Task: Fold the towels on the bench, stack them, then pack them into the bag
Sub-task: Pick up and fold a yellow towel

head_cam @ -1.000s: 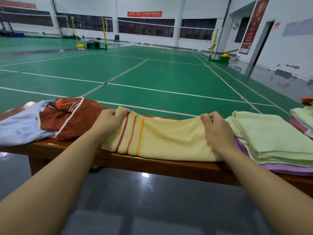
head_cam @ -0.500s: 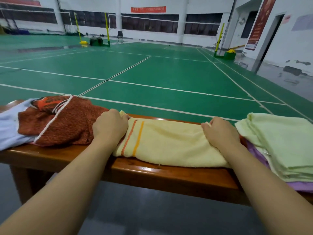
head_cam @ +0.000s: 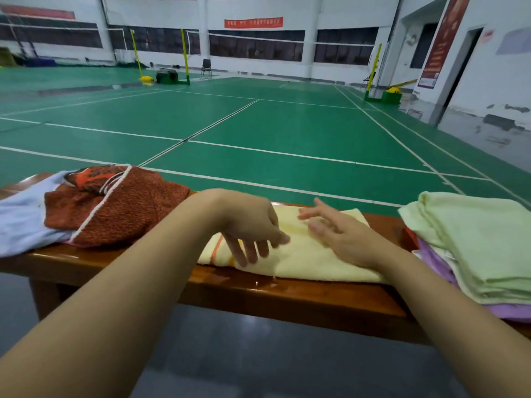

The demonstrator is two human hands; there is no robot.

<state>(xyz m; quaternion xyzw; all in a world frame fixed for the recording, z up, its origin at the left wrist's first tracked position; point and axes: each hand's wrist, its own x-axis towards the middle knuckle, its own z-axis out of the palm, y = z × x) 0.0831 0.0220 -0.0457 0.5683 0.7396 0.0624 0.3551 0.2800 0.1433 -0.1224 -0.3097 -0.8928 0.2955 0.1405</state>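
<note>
A pale yellow towel (head_cam: 304, 259) with orange stripes lies folded over on the wooden bench (head_cam: 287, 294). My left hand (head_cam: 253, 228) hovers over its left half, fingers spread and hanging down, holding nothing. My right hand (head_cam: 336, 234) is over its right half with fingers straight and spread, also holding nothing. Whether either hand touches the cloth is unclear. To the right sits a stack of folded towels, light green (head_cam: 477, 239) on top and purple (head_cam: 511, 311) below. A crumpled rust-brown towel (head_cam: 126, 214) and a pale blue cloth (head_cam: 20, 219) lie at the left. No bag is visible.
Beyond the bench stretches a green badminton court (head_cam: 287, 124) with white lines, net posts and a chair far off. Grey floor (head_cam: 230, 363) lies between me and the bench. A doorway and a red banner are at the right wall.
Both hands let go of the yellow towel's ends and came together over its middle with fingers spread. The towel is now folded shorter, its striped end brought inward.
</note>
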